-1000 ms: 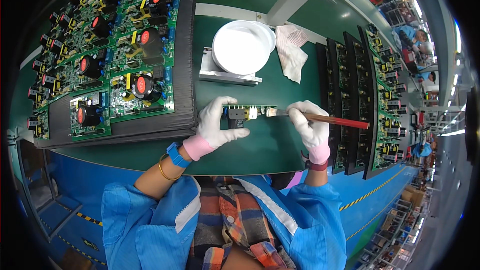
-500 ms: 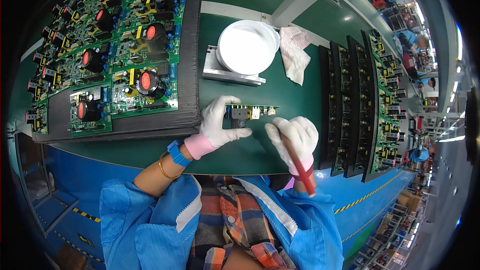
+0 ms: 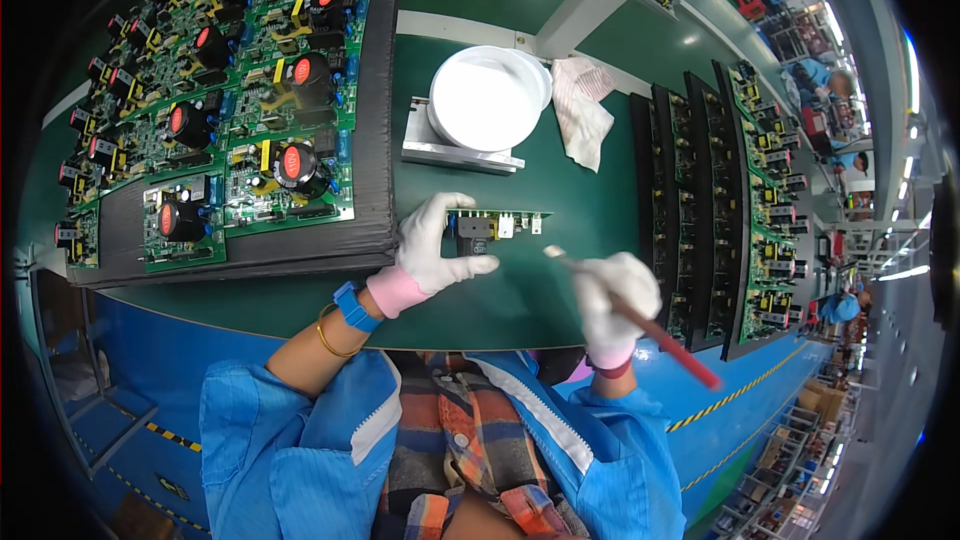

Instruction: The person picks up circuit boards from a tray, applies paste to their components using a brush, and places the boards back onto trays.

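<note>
Gloved worker at a green bench, brush lifted clear of a small circuit board.

The right hand (image 3: 615,305) is clamped around a red-handled brush (image 3: 640,320); a second ago the brush lay level with its tip at the small board (image 3: 497,226), half a second ago it swung down toward the body, and now its bristle end points up-left, near the board but apart from it, so the stroke looks finished or paused. The left hand (image 3: 435,250) stays on the board's left end, fingers spread flat, thumb beneath, pinning it to the bench (image 3: 520,290) mid-table. Counted: one small board, one brush, one white bowl (image 3: 488,98) on a metal block, one crumpled cloth (image 3: 583,110), two gloved hands. Left, a black tray (image 3: 375,120) carries many populated boards; right, three dark racks (image 3: 700,210) hold more, too many to count.
</note>
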A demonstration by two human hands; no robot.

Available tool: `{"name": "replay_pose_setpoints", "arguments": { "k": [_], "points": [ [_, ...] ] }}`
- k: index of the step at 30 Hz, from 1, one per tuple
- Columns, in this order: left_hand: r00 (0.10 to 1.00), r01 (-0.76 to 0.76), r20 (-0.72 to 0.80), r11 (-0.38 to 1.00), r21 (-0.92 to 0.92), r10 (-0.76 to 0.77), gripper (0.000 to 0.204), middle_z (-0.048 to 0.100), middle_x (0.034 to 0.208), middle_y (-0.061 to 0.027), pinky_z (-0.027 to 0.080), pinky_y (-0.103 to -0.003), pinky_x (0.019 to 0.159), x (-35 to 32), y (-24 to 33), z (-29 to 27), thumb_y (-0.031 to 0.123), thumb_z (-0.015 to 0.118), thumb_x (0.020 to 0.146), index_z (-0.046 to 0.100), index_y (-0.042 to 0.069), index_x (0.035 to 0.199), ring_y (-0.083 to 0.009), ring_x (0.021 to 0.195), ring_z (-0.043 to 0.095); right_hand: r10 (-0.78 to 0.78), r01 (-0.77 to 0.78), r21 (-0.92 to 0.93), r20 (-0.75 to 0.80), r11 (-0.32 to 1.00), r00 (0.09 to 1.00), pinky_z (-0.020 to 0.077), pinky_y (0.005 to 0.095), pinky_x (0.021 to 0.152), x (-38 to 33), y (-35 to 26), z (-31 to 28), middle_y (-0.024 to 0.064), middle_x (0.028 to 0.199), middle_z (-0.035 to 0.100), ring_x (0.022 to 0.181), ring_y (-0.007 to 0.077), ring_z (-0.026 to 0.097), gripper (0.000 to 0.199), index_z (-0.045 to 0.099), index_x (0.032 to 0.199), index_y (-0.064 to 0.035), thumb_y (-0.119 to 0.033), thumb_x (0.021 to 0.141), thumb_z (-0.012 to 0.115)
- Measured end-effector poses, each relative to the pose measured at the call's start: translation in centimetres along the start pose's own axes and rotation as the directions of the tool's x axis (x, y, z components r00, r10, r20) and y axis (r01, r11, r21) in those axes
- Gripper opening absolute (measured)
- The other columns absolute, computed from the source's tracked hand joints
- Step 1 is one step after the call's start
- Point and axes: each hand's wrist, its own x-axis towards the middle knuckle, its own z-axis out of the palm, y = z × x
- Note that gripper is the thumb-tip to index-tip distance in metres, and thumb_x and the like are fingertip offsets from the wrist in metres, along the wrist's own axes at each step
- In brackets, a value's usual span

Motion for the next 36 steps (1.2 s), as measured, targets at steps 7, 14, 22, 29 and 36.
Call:
{"name": "replay_pose_setpoints", "arguments": {
  "k": [7, 14, 22, 29, 36],
  "points": [
    [0.992, 0.113, 0.062, 0.991, -0.069, -0.109, 0.067, 0.056, 0.099, -0.0108, 0.045, -0.032, 0.081, -1.7, 4.1, -1.4, 0.030, 0.084, 0.056, 0.048, 0.006, 0.107, -0.0217, 0.092, 0.056, 0.471, -0.319, 0.518, -0.192, 0.794, 0.861, 0.0417, 0.0218, 0.057, 0.9, 2.8, 2.5, 0.0042, 0.067, 0.055, 0.059, 0.0100, 0.052, 0.017, 0.057, 0.097, 0.0012, -0.007, 0.083, 0.055],
    [0.906, -0.332, -0.371, 0.888, -0.318, 0.206, 0.055, 0.053, 0.105, -0.0125, 0.044, -0.029, 0.080, -4.3, 9.8, -15.1, 0.031, 0.072, 0.073, 0.049, -0.001, 0.111, -0.0212, 0.094, 0.055, 0.575, -0.487, 0.590, 0.047, 0.644, 0.817, 0.0356, 0.0196, 0.047, 0.0, 2.3, 6.6, 0.0015, 0.059, 0.048, 0.051, 0.0074, 0.046, 0.017, 0.056, 0.100, -0.0006, -0.011, 0.088, 0.051],
    [0.540, 0.168, -0.829, 0.984, -0.063, -0.145, 0.042, 0.053, 0.084, 0.0023, 0.038, -0.020, 0.062, -12.4, 6.1, -33.3, 0.037, 0.060, 0.084, 0.057, 0.003, 0.108, -0.0046, 0.074, 0.045, 0.496, -0.496, 0.610, 0.187, 0.618, 0.848, 0.0334, 0.0193, 0.047, -0.3, 1.8, 7.5, 0.0003, 0.061, 0.044, 0.052, 0.0061, 0.041, 0.021, 0.054, 0.103, -0.0008, -0.018, 0.092, 0.046],
    [0.824, 0.473, -0.566, 0.528, 0.705, 0.018, 0.039, 0.060, 0.097, -0.0119, 0.044, -0.034, 0.082, -10.2, 6.0, -34.0, 0.039, 0.057, 0.080, 0.061, 0.005, 0.099, -0.0256, 0.092, 0.057, 0.510, -0.535, 0.561, 0.220, 0.632, 0.832, 0.0327, 0.0188, 0.048, -0.1, 2.5, 8.5, -0.0004, 0.061, 0.044, 0.053, 0.0057, 0.041, 0.024, 0.054, 0.105, -0.0012, -0.021, 0.093, 0.047],
    [0.897, 0.300, -0.427, 0.557, 0.775, 0.112, 0.035, 0.057, 0.095, -0.0149, 0.043, -0.040, 0.082, -9.7, 4.8, -34.6, 0.031, 0.054, 0.081, 0.056, 0.005, 0.103, -0.0312, 0.092, 0.054, 0.476, -0.481, 0.514, 0.154, 0.710, 0.866, 0.0410, 0.0234, 0.058, -2.1, 6.8, 10.1, 0.0114, 0.094, 0.057, 0.064, 0.0118, 0.047, 0.024, 0.053, 0.107, 0.0000, -0.014, 0.089, 0.050]
  ]
}}
